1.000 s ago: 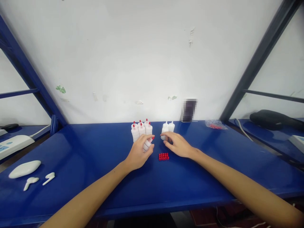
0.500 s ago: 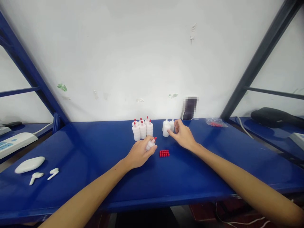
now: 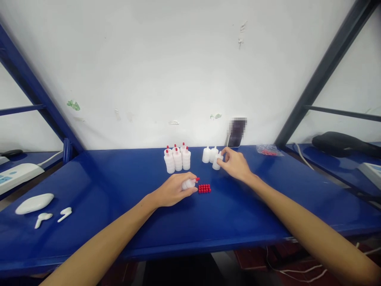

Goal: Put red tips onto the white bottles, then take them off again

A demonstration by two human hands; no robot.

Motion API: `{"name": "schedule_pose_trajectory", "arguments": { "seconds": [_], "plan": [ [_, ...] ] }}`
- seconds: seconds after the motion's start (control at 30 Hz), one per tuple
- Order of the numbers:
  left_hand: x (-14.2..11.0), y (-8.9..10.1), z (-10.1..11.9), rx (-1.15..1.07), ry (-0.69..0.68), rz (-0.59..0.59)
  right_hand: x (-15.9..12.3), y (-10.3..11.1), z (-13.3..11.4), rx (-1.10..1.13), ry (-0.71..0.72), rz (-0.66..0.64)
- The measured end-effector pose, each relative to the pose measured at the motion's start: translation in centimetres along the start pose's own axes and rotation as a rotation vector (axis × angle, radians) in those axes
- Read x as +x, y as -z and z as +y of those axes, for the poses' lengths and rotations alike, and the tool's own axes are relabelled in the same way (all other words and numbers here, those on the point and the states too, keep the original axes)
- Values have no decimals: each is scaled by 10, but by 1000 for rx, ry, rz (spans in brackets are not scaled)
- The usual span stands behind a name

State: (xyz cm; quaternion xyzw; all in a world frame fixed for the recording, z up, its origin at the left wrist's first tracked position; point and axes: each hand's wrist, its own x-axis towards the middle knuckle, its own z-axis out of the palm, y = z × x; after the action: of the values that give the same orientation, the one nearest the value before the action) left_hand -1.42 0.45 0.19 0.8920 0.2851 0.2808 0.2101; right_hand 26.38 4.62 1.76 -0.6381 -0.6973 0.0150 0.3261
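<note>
My left hand [image 3: 174,190] is wrapped around a white squeeze bottle [image 3: 188,184] with a red cap. That bottle lies tilted, its cap pointing right above the near edge of several small red caps [image 3: 204,188] set out in rows. Farther right, the thumb and fingers of my right hand [image 3: 236,163] close on an uncapped white bottle [image 3: 216,163], which looks nearly upright. Two more uncapped bottles [image 3: 206,155] stand just behind and left of it. Behind my left hand, several red-capped bottles [image 3: 177,161] stand upright in a tight group.
A phone [image 3: 236,133] leans on the wall at the back. A clear bag [image 3: 269,151] with red pieces lies to its right. On the left are a white earbud case [image 3: 35,203] and two earbuds [image 3: 64,214]. Metal posts [image 3: 318,75] frame the blue table [image 3: 119,222].
My right hand has shifted the front uncapped bottle to the right, away from the other two. In my left hand the capped bottle has tipped closer to level.
</note>
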Motion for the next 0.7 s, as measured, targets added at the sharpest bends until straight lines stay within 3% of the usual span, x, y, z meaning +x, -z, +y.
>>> {"name": "schedule_pose_trajectory", "arguments": {
  "seconds": [0.13, 0.37, 0.53, 0.7],
  "plan": [
    [1, -1, -3, 55, -36, 29, 13, 5, 19, -13, -54, 15],
    [-1, -3, -10, 203, -97, 72, 20, -3, 27, 131, 5, 75],
    [-1, -2, -8, 268, -76, 112, 5, 5, 9, 222, 122, 261],
    [-1, -2, 0, 334, -43, 76, -25, 2, -30, 301, 336, 241]
  ]
}}
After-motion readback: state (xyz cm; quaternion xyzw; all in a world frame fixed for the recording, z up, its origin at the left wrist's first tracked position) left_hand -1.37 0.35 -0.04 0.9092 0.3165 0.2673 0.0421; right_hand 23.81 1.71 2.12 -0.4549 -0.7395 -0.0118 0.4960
